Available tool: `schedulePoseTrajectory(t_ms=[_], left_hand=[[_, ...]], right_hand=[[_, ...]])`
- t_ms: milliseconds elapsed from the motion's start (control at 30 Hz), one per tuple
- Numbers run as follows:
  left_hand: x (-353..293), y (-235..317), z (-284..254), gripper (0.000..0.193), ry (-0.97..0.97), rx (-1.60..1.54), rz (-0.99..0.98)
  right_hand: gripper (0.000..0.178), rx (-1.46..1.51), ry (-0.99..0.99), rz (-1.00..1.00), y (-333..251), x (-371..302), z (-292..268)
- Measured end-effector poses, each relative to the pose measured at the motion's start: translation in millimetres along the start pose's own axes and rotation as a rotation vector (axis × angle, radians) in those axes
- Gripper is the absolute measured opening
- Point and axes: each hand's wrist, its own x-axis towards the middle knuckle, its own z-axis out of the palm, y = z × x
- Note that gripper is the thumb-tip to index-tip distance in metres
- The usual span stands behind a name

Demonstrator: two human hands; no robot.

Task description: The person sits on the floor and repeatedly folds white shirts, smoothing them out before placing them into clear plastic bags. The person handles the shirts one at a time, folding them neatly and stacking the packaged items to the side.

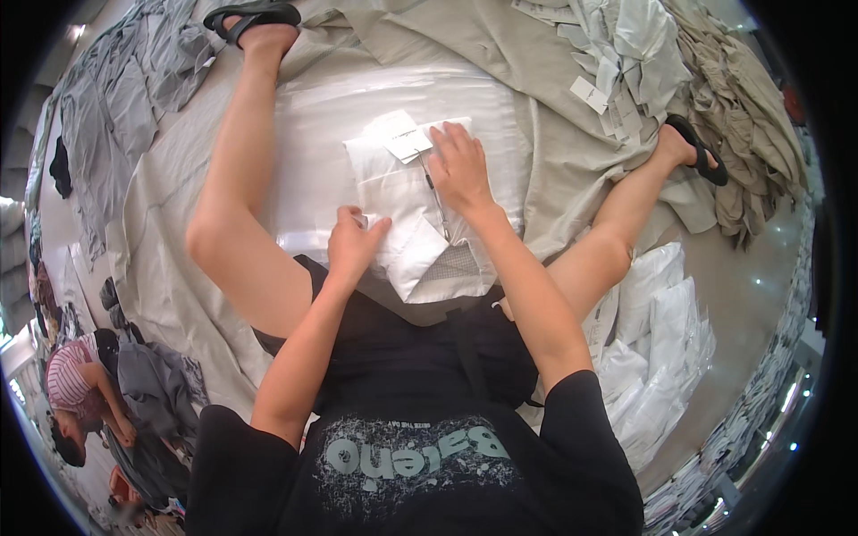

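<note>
A folded white shirt [407,210] lies on clear plastic sheeting [313,134] between the person's legs; the right hand [460,165] presses flat, fingers spread, on its upper part; the left hand [353,241] pinches its near-left edge with curled fingers.

From my remote seat this reads as a garment packing floor, not a home. I see a wide beige cloth [554,116] spread over a smooth, shiny floor [751,295] that mirrors ceiling lights, and the person sits right on it. Heaps of clothing lie all around: grey garments [107,116] at the left, pale folded pieces with paper tags [617,54] at the top, olive ones [742,116] at the right. A stack of white bagged items [661,348] sits at the right. At lower left another person [80,393] in a striped top bends over more grey cloth [161,384]. More bagged stock [697,491] lines the lower right rim.
</note>
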Motion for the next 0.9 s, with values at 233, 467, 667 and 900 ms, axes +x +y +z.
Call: schedulePoseTrajectory(t_ms=[233, 467, 667, 900], left_hand=[[20.5, 5.5, 7.4, 0.086, -0.157, -0.266, -0.196], [40.3, 3.7, 38.0, 0.052, -0.15, -0.838, 0.016], [57.4, 10.7, 32.0, 0.068, -0.157, -0.775, -0.054], [29.0, 37.8, 22.2, 0.086, -0.084, -0.712, -0.108]], right_hand=[[0.057, -0.127, 0.02, -0.111, -63.5, 14.2, 2.1], [0.029, 0.629, 0.387, 0.209, -35.6, 12.1, -37.6], [0.036, 0.812, -0.01, 0.613, -52.4, -72.1, -81.5], [0.045, 0.019, 0.202, 0.19, -76.8, -89.7, -19.0]])
